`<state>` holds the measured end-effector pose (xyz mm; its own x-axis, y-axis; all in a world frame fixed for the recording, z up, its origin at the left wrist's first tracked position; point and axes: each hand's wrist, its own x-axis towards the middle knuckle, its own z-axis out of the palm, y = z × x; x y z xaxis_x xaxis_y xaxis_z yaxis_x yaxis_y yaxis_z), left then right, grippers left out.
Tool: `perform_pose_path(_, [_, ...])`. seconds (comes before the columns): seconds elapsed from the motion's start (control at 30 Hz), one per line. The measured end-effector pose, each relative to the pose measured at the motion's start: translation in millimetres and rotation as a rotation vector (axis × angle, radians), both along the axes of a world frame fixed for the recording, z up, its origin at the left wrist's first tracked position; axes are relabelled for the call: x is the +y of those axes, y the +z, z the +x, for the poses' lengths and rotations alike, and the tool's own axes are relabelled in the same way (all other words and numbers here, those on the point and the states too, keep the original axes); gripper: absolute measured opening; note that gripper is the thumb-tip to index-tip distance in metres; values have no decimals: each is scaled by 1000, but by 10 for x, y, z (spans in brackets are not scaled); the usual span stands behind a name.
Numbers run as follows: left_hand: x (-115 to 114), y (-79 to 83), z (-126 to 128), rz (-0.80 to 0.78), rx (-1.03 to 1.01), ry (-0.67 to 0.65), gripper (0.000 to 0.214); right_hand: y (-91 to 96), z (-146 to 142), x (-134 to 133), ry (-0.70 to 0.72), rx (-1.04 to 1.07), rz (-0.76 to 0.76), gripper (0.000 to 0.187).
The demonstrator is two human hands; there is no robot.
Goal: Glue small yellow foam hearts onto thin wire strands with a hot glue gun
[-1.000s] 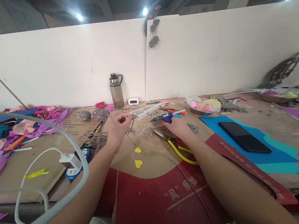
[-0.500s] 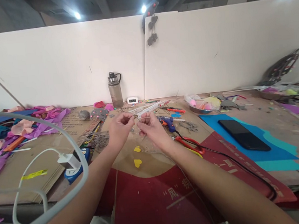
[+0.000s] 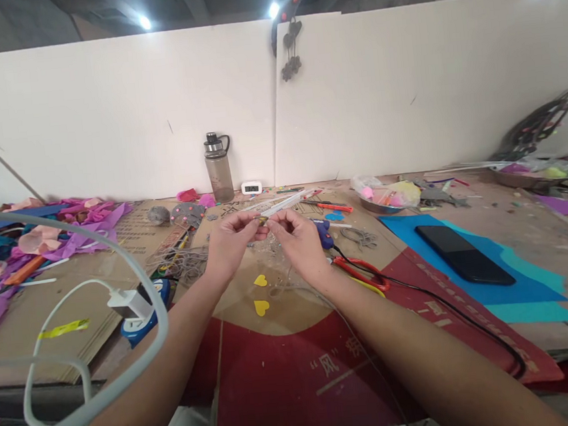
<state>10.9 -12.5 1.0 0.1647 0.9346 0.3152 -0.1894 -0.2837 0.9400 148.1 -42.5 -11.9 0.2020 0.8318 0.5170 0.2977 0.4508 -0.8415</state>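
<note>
My left hand [image 3: 231, 246] and my right hand [image 3: 298, 244] meet fingertip to fingertip above the cardboard sheet [image 3: 300, 385]. Both are closed in a pinch on something tiny between them, too small and covered to name. Below them lie two yellow heart cutouts [image 3: 261, 307]. A thin grey cord [image 3: 346, 327] runs over the cardboard under my right forearm. Just right of my right hand is a blue glue gun [image 3: 324, 233], partly hidden. Scissors with red-orange handles [image 3: 378, 281] lie nearer to me.
Left are a tangle of grey cord [image 3: 186, 264], a white charger plug [image 3: 131, 304] on a blue power strip, and a cable arching across the foreground. Behind stand a bottle [image 3: 218, 172] and a small clock [image 3: 251, 188]. Right, a black phone [image 3: 461, 255] rests on blue sheets.
My right hand has turned and closed in, so its fingertips now touch those of my left hand, covering more of the small thing. The hearts and tools lie still.
</note>
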Motion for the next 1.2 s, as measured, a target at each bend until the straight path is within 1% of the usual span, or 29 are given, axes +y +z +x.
perform_pose_path(0.17, [-27, 22, -21, -33, 37, -59, 23, 31, 16, -10, -16, -7, -8, 14])
perform_pose_path(0.33, [-33, 36, -30, -8, 49, -91, 26, 53, 20, -29, -32, -22, -9, 15])
perform_pose_path(0.53, [-49, 48, -19, 24, 150, -40, 27, 62, 10, -66, -27, -49, 14, 16])
perform_pose_path(0.73, [-51, 58, -11, 5, 173, 15, 24, 83, 1, -80, -38, -75, 11, 18])
perform_pose_path(1.07, [-39, 80, -22, -24, 160, 29, 18, 92, 5, -78, -54, -149, 7, 20])
perform_pose_path(1.2, [-46, 85, -24, -18, 170, 12, 15, 97, -5, -79, -99, -191, 20, 19])
